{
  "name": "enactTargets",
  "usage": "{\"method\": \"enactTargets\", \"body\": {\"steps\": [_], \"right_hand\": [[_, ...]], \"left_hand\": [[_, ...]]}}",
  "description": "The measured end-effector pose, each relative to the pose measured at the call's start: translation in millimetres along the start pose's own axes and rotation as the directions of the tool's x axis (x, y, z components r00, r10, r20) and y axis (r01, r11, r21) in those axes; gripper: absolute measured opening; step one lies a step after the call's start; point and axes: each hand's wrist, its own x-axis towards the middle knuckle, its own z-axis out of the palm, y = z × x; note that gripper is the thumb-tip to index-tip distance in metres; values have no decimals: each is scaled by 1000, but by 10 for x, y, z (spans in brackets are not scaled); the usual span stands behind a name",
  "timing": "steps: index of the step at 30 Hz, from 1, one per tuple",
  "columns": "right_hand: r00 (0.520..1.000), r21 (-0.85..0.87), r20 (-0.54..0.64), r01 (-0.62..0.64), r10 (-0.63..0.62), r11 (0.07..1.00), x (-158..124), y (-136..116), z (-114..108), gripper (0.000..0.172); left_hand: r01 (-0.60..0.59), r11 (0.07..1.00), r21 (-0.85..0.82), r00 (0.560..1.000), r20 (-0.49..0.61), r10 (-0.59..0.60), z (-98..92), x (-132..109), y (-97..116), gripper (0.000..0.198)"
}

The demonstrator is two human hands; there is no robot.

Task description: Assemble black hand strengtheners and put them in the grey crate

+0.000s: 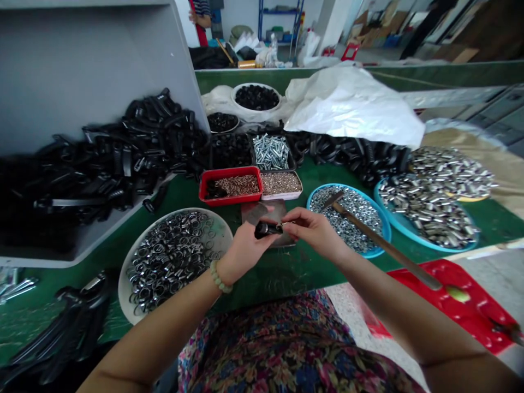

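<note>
- Green worktop (278,278) in a workshop, with a white plastic sack (352,103) at its far side and a blue rack (278,22) beyond.
- Counted: two blue bowls (387,234), one red tray (229,201), one wide bowl of metal rings (221,229).
- One small black part (266,230) lies between both hands, held above the worktop.
- Left hand (245,251): fingers (266,222) clenched around the part.
- Right hand (313,232): fingers (292,216) pinching its end.

Fingers (270,222) hid part of a small black part (264,230). A distant person (200,16) was cut off at the top edge.
</note>
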Motion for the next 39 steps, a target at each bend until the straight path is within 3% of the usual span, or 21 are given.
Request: {"method": "enactTargets", "body": {"steps": [3, 5, 6, 8, 10, 11, 14, 18, 20, 21, 23, 25, 26, 27, 28, 30, 32, 33, 36, 39], "right_hand": [[946, -306, 171, 317, -276, 897, 117, -209, -54, 14], [869, -380, 311, 484, -384, 788, 318, -244, -144, 20], [857, -436, 320, 512, -404, 741, 458, -199, -221, 23], [899, -673, 206, 416, -385, 612, 793, 20, -434, 27], [957, -947, -7, 87, -291, 309, 1147, 347, -680, 35], [961, -965, -25, 49, -275, 258, 1310, 516, -792, 33], [968, -983, 27, 71, -249, 169, 1679, 899, -1019, 30], [963, -979, 130, 163, -237, 123, 1835, 1086, -1184, 30], [952, -970, 147, 192, -269, 150, 1797, 1123, -1304, 28], [944, -963, 106, 177, -314, 205, 1759, 1130, -1371, 26], [888, -898, -118, 95, -444, 429, 1645, 1102, -1478, 23], [747, -676, -441, 89, -498, 732, 1460, 985, -1474, 25], [682, -513, -565, 149, -464, 845, 1333, 891, -1409, 25], [650, -338, -645, 231, -403, 912, 1183, 781, -1300, 25], [667, -161, -667, 306, -332, 938, 1013, 662, -1150, 24], [797, 104, -580, 278, -169, 955, 642, 428, -761, 24], [937, 319, -349, 105, 14, 942, 295, 242, -344, 32], [971, 390, -220, -5, 98, 921, 153, 174, -159, 36], [968, 421, 79, -250, 239, 872, -104, 38, 215, 40], [951, 374, 108, -308, 289, 875, -162, -52, 330, 45]], "left_hand": [[88, 994, 71, 988, 118, -96, -51, 134, 21, 34], [166, 984, 66, 966, 190, -176, -96, 218, 54, 29], [199, 980, 25, 958, 205, -200, -123, 245, 75, 29], [240, 966, -96, 958, 183, -219, -190, 261, 120, 28], [254, 953, -164, 963, 133, -234, -270, 239, 161, 27], [260, 954, -149, 962, 122, -243, -313, 221, 180, 26], [200, 978, 54, 973, 104, -204, -432, 168, 235, 22], [29, 944, 328, 1000, -9, -28, -533, 109, 286, 20], [17, 943, 333, 999, -49, -1, -545, 81, 273, 22], [22, 947, 320, 998, -67, -1, -540, 68, 253, 23], [48, 951, 305, 996, -92, -21, -509, 48, 197, 24], [84, 943, 323, 994, -87, -59, -457, 34, 136, 25], [100, 936, 337, 994, -69, -81, -426, 27, 110, 27], [111, 930, 349, 994, -46, -101, -394, 19, 90, 28], [117, 926, 359, 993, -20, -118, -363, 10, 77, 29], [126, 919, 373, 989, 28, -147, -307, -18, 67, 31], [127, 912, 390, 984, 66, -165, -262, -57, 73, 33], [122, 908, 400, 982, 83, -169, -244, -79, 81, 34], [84, 900, 428, 979, 134, -155, -202, -145, 111, 34], [33, 874, 485, 976, 171, -132, -174, -192, 138, 35]]}}
